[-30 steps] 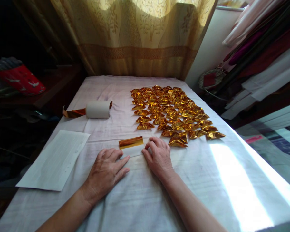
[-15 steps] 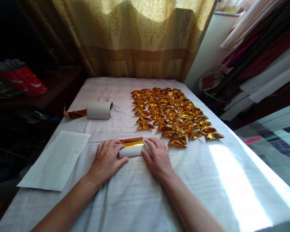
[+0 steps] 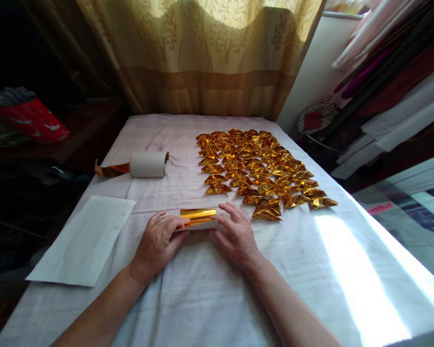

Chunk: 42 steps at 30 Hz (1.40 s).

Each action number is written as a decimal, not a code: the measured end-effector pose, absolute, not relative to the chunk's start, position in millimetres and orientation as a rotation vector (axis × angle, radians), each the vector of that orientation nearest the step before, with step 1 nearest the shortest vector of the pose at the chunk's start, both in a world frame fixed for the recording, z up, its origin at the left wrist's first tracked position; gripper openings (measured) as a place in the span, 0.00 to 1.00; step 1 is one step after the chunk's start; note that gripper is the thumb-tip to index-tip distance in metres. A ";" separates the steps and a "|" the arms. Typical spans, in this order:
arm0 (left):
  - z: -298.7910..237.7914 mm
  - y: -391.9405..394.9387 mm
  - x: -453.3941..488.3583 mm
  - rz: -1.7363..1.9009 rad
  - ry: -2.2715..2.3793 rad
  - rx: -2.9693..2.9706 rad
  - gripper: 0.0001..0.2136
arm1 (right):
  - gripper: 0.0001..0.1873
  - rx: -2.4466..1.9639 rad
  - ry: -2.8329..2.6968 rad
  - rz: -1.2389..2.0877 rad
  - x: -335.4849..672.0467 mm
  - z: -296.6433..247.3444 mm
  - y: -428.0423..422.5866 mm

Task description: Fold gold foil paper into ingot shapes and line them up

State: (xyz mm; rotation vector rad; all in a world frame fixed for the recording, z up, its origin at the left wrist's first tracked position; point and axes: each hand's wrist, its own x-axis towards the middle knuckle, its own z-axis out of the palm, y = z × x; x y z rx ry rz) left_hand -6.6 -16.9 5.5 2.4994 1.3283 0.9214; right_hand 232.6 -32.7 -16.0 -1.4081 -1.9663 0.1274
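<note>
At the lower centre of the frame, both hands hold a strip of gold foil (image 3: 198, 215) just above the table (image 3: 210, 299). The left hand (image 3: 158, 242) pinches its left end, and the right hand (image 3: 237, 234) has its fingers closed on the right end. The strip is partly rolled over, with its white backing showing below. Just right of it lie rows of folded gold pieces (image 3: 261, 168). Upper left sits a roll (image 3: 147, 164), and at lower left a white sheet (image 3: 83, 239).

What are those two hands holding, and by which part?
A small gold-foil paper strip with a white back, partly folded over. The left hand pinches its left end, and the right hand grips its right end.
</note>
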 end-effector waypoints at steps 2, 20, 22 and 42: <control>7.7 -19.0 -6.2 1.014 1.384 2.401 0.08 | 0.08 -1.328 -1.935 0.164 232.3 -10.5 -32.8; 10.8 -28.1 4.7 1.099 1.488 2.476 0.18 | 0.12 -1.709 -1.663 0.556 215.6 -5.3 -36.8; 12.0 -32.1 7.5 0.964 1.259 2.612 0.12 | 0.14 -1.780 -1.685 0.553 214.7 -4.2 -35.6; 1.6 -38.8 7.7 0.577 1.220 2.681 0.15 | 0.13 -1.336 -2.391 0.222 233.4 14.1 -44.6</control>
